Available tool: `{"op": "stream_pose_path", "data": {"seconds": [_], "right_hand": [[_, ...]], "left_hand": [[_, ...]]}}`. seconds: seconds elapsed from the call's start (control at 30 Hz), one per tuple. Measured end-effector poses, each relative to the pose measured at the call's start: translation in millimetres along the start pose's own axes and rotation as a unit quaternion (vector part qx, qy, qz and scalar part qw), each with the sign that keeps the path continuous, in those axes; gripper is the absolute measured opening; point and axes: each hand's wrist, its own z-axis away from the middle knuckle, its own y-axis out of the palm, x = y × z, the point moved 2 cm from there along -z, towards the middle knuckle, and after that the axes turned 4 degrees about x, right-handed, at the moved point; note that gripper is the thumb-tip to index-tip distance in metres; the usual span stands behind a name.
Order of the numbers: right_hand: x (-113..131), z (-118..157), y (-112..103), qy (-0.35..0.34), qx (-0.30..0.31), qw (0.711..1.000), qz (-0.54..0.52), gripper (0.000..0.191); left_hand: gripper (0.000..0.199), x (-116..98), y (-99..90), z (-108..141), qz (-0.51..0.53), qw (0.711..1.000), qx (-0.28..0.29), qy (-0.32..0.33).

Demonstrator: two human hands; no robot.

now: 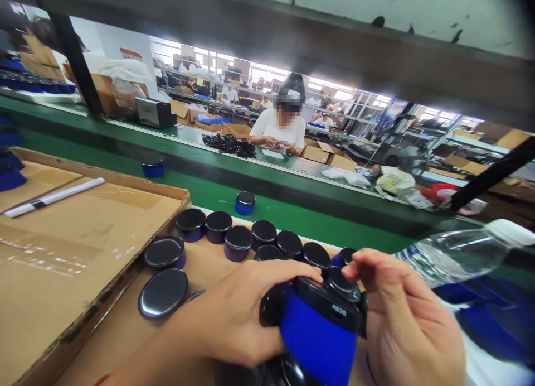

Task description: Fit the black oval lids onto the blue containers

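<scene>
My left hand [238,313] is closed around a blue-and-black round device [320,338] in the foreground. Its fingers reach over the black top edge, and the thumb presses the blue side. White lettering, apparently "DC5V", shows upside down on the black band. My right hand [412,319] is just right of this device, fingers bent inward and fingertips close to the black top of another unit [343,284] behind it. Whatever lies between those fingers, if anything, cannot be made out. Similar black-topped units [238,241] stand around and behind both hands, some partly hidden.
A cardboard tray [100,218] with a white marker [54,197] lies left. Beyond runs a green conveyor belt [200,188] carrying single units [244,203]. A clear plastic bottle [463,252] lies right. Across the line, a person [280,126] sits behind black cables [229,145]. A shelf crosses overhead.
</scene>
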Motion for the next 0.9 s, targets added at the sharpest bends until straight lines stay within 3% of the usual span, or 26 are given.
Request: {"op": "stream_pose_path", "data": {"seconds": [0.1,0.17,0.2,0.33,0.47,0.57,0.63,0.73,0.83,0.9], "right_hand": [[1.7,4.5,7.9,-0.059,0.135,0.987,0.068,0.035],[0.2,7.7,13.0,-0.063,0.206,0.972,0.097,0.031],[-1.4,8.8,14.4,-0.045,0.214,0.972,0.084,0.026],[-6.8,15.4,18.6,0.023,0.206,0.978,-0.031,0.039],[-6.6,26.6,30.3,0.073,0.175,0.982,0.011,0.086],[-7.4,31.3,39.8,0.095,0.156,0.983,-0.011,0.063],[-11.4,30.9,42.7,0.094,0.202,0.972,-0.071,0.047],[-21.3,26.6,38.1,0.073,0.289,0.946,-0.125,0.059],[-29.6,19.7,26.5,0.064,0.318,0.940,-0.109,0.072],[-29.6,15.0,19.2,0.070,0.318,0.942,-0.082,0.056]], "left_hand": [[0.058,2.5,-0.7,0.3,0.006,0.999,-0.024,-0.029],[0.065,2.8,-0.6,0.5,0.018,0.998,-0.049,-0.022],[0.067,2.6,-0.4,0.8,0.019,0.998,-0.065,-0.014],[0.065,0.9,0.4,3.0,-0.033,0.993,-0.117,-0.006],[0.067,0.4,-0.2,6.5,-0.104,0.986,-0.131,0.010],[0.064,1.6,-0.1,9.3,-0.181,0.973,-0.138,0.044],[0.060,3.1,0.0,10.3,-0.219,0.963,-0.147,0.055],[0.059,4.7,-0.8,10.2,-0.219,0.963,-0.148,0.053],[0.060,4.3,-2.8,9.7,-0.195,0.969,-0.148,0.042],[0.064,2.3,-4.6,9.2,-0.157,0.975,-0.154,0.036]]}}
